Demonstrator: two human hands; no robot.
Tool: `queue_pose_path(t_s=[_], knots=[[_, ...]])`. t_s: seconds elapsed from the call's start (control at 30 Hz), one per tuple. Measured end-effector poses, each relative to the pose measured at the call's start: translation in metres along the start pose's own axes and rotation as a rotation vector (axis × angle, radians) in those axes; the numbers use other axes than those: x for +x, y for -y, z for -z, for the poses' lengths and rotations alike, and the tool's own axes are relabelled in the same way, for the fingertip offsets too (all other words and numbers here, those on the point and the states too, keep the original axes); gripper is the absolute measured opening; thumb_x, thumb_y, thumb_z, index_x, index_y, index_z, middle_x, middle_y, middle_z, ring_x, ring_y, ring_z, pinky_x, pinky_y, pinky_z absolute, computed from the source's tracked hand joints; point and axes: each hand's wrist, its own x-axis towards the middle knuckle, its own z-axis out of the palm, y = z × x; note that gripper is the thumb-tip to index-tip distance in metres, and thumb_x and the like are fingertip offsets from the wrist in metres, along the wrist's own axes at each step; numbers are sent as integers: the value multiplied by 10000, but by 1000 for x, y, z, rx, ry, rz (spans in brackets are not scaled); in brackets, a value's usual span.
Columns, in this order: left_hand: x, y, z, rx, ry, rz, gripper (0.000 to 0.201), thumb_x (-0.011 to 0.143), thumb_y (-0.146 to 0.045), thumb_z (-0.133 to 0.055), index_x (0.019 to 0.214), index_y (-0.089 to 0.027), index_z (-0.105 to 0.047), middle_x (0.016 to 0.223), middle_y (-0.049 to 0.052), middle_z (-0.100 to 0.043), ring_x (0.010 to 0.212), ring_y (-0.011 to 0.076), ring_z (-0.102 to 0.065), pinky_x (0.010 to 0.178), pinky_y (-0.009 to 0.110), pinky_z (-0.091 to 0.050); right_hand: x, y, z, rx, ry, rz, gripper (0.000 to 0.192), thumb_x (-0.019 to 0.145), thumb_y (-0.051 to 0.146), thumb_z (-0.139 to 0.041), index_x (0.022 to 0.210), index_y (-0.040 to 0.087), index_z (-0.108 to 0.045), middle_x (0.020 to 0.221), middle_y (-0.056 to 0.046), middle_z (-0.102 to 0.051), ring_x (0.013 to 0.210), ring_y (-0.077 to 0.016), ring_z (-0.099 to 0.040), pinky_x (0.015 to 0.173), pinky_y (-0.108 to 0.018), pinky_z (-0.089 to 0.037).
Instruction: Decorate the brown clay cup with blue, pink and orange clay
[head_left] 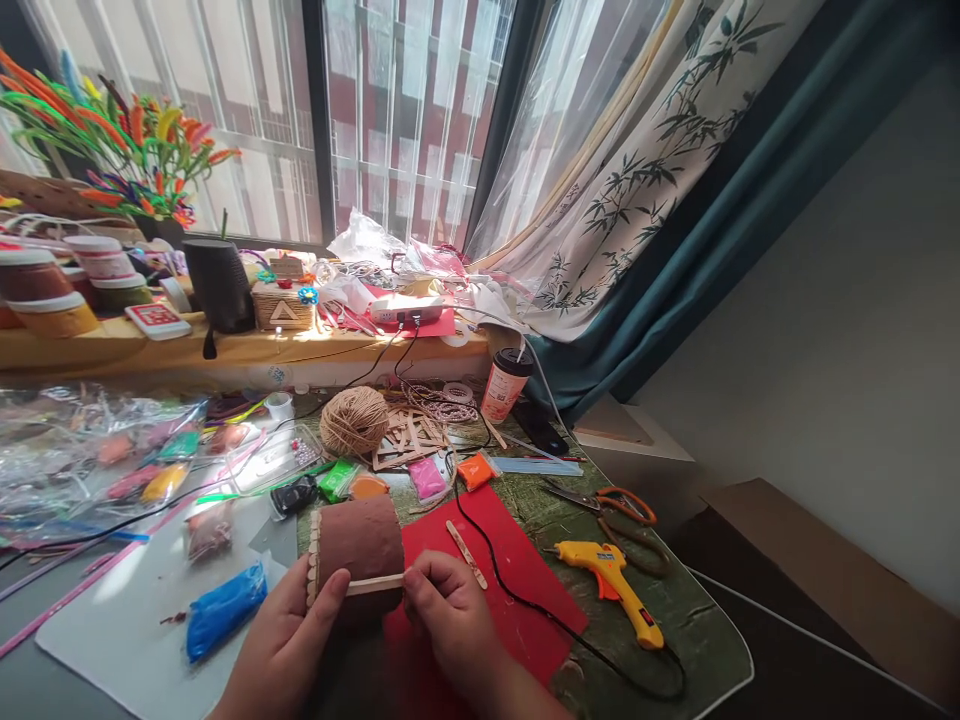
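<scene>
My left hand (294, 640) is closed around a brown clay-covered cylinder (358, 538), which lies on its side over the table. Small pale pieces line the cylinder's left rim. A thin pale strip like a craft stick (375, 584) lies across its side, with my left thumb near the strip's left end. My right hand (454, 610) pinches the strip's right end at the cylinder's other rim. Just beyond my right hand, a loose craft stick (466, 555) rests on a red sheet (517, 570). The cylinder's underside is in shadow.
A yellow glue gun (611, 585) lies at right, its black cord crossing the red sheet. Behind it are orange-handled scissors (607, 503). Clay packets, a twine ball (354, 422) and a lidded paper cup (506, 385) stand farther back. A blue clay packet (223, 608) lies at left.
</scene>
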Motion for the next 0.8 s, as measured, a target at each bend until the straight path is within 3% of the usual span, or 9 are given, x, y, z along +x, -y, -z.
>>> queue_pose_path(t_s=[0.1,0.3,0.43,0.6,0.8], knots=[[2,7,5,-12,8,-22,591,875,-718,-749,1182,-219,-822,1224,106,-852,1192,396,-761,1044,404,-617,0,3,2,52,16,9,666,816,823,-758,605,222,-566,528,53,-463,477,-104,-370,521,-270,-283],[-3,11,-1,-43,-170,1,578,912,-727,-711,1191,-234,-824,1251,86,-846,1271,381,-724,1127,396,-560,2,5,6,156,15,-3,678,773,836,-783,589,224,-559,498,62,-448,429,-91,-356,472,-258,-269],[-3,5,-6,-133,-100,-8,660,905,-806,-643,1101,-212,-855,1099,107,-877,1106,386,-787,1077,455,-615,2,3,5,149,18,-9,652,795,788,-811,598,203,-602,514,48,-479,447,-87,-363,483,-256,-245],[1,0,-6,-177,-93,-4,694,857,-830,-685,1107,-206,-859,1158,108,-872,1264,392,-739,1151,446,-574,-1,2,6,130,33,-12,624,848,745,-803,620,188,-638,541,42,-495,478,-90,-371,512,-261,-255],[-1,4,-7,-197,-78,-25,774,920,-849,-583,1178,-165,-837,1249,142,-846,1234,399,-752,1076,467,-617,-3,-2,8,22,75,31,633,858,756,-775,600,200,-617,561,43,-466,515,-110,-362,525,-266,-285]])
